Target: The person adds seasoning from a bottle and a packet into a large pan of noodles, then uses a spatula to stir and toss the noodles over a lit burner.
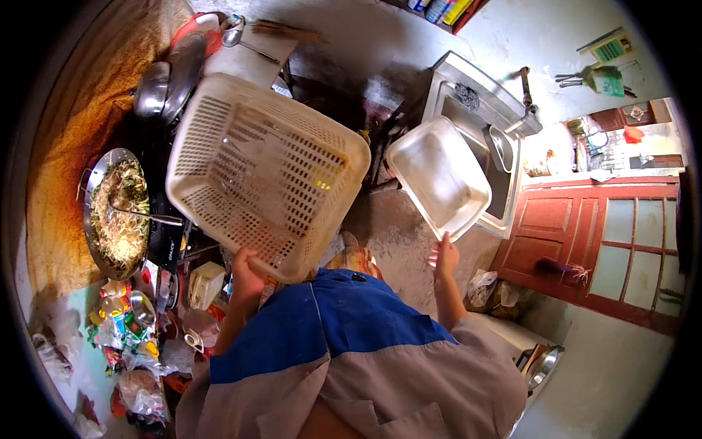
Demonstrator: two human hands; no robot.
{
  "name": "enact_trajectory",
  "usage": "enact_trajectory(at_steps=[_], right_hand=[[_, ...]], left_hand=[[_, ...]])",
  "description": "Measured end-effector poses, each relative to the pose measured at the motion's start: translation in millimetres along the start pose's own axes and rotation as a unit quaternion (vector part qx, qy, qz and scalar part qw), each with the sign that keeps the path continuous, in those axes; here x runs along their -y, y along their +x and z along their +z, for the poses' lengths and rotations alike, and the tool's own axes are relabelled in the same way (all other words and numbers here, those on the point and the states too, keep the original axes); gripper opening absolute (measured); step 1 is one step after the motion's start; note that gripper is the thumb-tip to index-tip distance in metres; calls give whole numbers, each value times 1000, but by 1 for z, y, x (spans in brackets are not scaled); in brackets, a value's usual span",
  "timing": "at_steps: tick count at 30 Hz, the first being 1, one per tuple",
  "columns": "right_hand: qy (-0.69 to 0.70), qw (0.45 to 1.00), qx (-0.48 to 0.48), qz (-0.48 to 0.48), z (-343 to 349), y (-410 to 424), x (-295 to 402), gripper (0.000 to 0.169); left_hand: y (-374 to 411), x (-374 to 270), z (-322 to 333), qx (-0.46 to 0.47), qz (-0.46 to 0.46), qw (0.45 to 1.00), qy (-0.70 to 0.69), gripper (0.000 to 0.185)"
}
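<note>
My left hand (249, 274) grips the near rim of a cream plastic basket (263, 164) with slotted walls and floor. Its inside faces up, and a few yellow-green scraps cling near one corner. On the other side, my right hand (445, 257) holds one corner of a rectangular metal basin (441, 175). The basin is tilted beside the sink, and only a bright sheen shows inside it. To the left of the basket, a wok (123, 263) holds shredded food (118, 219). A long-handled ladle (159, 218) rests in the food.
A stainless sink (507, 214) with a tap (529, 118) stands at the right, holding a small metal container (499, 148). Bottles and bags crowd a shelf (129, 324) at lower left. Metal lids (184, 77) lean behind the wok. A red door (565, 219) lies beyond the sink.
</note>
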State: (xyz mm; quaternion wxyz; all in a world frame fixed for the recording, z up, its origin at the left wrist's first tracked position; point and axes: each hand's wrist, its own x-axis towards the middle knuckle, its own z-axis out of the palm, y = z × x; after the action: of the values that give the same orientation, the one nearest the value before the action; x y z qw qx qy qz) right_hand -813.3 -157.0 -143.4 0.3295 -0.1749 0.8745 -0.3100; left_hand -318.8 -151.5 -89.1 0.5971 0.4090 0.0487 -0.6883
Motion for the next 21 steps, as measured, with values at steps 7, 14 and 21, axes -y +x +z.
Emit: enact_trajectory(at_steps=[7, 14, 21], right_hand=[[259, 960, 91, 54, -46, 119, -23, 57], [179, 978, 46, -94, -74, 226, -79, 31], [109, 985, -7, -136, -215, 205, -33, 28]], left_hand=[[20, 94, 88, 1, -22, 988, 152, 40], [34, 173, 191, -10, -54, 982, 181, 40], [55, 190, 157, -6, 10, 970, 242, 45]])
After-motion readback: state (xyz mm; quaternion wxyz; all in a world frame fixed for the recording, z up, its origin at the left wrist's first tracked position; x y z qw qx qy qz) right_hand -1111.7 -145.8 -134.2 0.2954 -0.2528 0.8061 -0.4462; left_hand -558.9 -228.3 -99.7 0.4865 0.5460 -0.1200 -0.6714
